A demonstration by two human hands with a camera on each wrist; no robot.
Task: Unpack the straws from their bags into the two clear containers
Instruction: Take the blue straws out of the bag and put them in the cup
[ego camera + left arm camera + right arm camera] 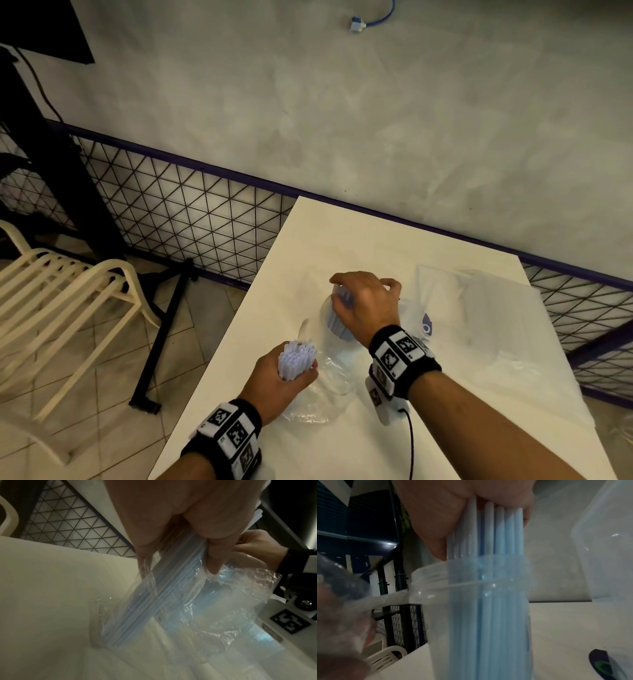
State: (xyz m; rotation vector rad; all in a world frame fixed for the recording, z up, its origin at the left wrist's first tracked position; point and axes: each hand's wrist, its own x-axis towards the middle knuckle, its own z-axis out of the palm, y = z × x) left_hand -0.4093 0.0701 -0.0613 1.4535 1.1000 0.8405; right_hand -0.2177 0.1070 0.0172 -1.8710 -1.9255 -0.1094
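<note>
My left hand [281, 377] grips a bundle of pale blue straws [296, 358] that still sits in its crinkled clear bag [231, 601], standing on end on the white table [342, 240]. My right hand [363, 301] holds the tops of a second bunch of blue straws [496, 574], which stands inside a clear round container [436, 601] in the middle of the table. In the right wrist view a second clear container [607, 547] stands just to the right.
Loose clear plastic bags [496, 308] lie across the right half of the table. A white slatted chair [51, 291] and a black table leg stand on the tiled floor to the left. A mesh railing [188, 212] runs behind the table below a grey wall.
</note>
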